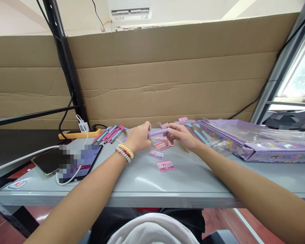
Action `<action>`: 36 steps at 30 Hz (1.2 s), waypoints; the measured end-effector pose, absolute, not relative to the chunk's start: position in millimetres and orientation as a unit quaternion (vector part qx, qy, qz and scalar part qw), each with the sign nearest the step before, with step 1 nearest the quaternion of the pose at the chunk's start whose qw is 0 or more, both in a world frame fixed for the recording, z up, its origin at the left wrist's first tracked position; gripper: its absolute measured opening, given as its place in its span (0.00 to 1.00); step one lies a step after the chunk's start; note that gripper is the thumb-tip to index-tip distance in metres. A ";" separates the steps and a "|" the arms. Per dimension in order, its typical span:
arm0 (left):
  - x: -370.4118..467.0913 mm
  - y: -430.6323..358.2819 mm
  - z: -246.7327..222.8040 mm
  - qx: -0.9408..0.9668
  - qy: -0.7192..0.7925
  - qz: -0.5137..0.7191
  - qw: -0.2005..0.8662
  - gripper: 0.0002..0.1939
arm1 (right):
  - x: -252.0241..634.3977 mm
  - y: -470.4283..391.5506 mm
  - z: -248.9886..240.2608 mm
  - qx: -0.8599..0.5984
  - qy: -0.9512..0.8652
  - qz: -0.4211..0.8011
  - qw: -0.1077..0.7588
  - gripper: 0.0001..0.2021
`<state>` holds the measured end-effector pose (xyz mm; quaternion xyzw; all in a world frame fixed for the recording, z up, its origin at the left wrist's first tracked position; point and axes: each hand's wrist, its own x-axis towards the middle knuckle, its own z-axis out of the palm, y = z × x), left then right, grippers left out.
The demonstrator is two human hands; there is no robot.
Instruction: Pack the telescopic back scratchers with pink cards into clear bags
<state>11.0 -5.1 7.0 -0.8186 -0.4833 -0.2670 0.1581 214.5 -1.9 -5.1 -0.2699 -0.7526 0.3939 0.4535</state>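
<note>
Between my hands a light purple stick (158, 132), perhaps a pen, is held roughly level above the table. My left hand (139, 136), with beaded bracelets on the wrist, is closed round its left end. The fingers of my right hand (181, 135) pinch its right end. Below and between the hands lie several small printed cards, among them a pink card (166, 166) and a purple card (156, 154). Blue pens (200, 135) in clear plastic lie just beyond my right forearm.
Several pink and blue pens (109, 134) lie left of my left hand on the grey table (132, 179). A phone (87, 161), a dark device (49, 161) and white cables are further left. At right sits a purple box (246, 142); cardboard stands behind.
</note>
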 end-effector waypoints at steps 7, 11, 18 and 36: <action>4.8 -0.5 6.8 -0.816 -0.491 -0.266 0.147 0.14 | 220.2 3.7 -8.2 -0.260 -0.735 0.455 0.431 0.16; 7.0 -3.1 6.4 -0.824 -0.485 -0.243 0.161 0.14 | 218.4 2.1 -7.6 -0.265 -0.755 0.440 0.408 0.17; 8.9 -4.4 4.1 -0.843 -0.467 -0.192 0.187 0.15 | 214.8 -7.4 -0.5 -0.299 -0.783 0.388 0.384 0.19; 12.6 -8.6 0.9 -0.864 -0.440 -0.160 0.186 0.16 | 214.0 -12.5 1.8 -0.362 -0.849 0.305 0.234 0.23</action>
